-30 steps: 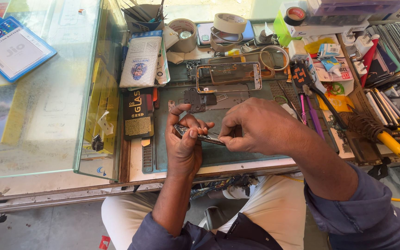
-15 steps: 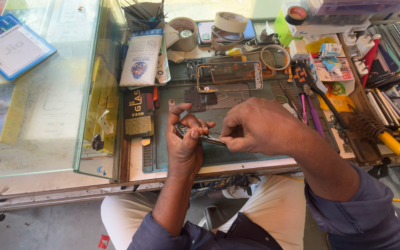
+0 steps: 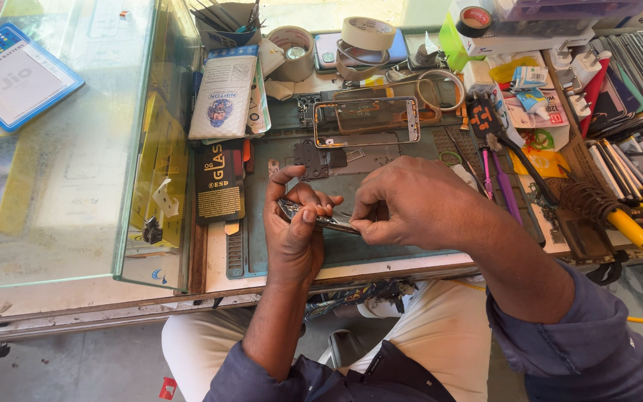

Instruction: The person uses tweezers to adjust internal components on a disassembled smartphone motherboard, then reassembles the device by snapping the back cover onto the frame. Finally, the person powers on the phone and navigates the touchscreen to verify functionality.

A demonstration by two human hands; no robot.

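Holding steady as half a second ago, left hand [image 3: 292,231] gripping a small dark phone part [image 3: 320,217], right hand [image 3: 411,201] pinched closed at its edge above the green mat [image 3: 381,249].

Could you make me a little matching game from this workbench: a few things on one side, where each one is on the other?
Things:
1. tape rolls
2. phone frame
3. thin flat part
4. black packet

Places:
A. held between the left hand and right hand
B. beside the glass case, left of the mat
C. far edge of the bench
D. flat on the mat, beyond the hands

Pairs: 1-C, 2-D, 3-A, 4-B
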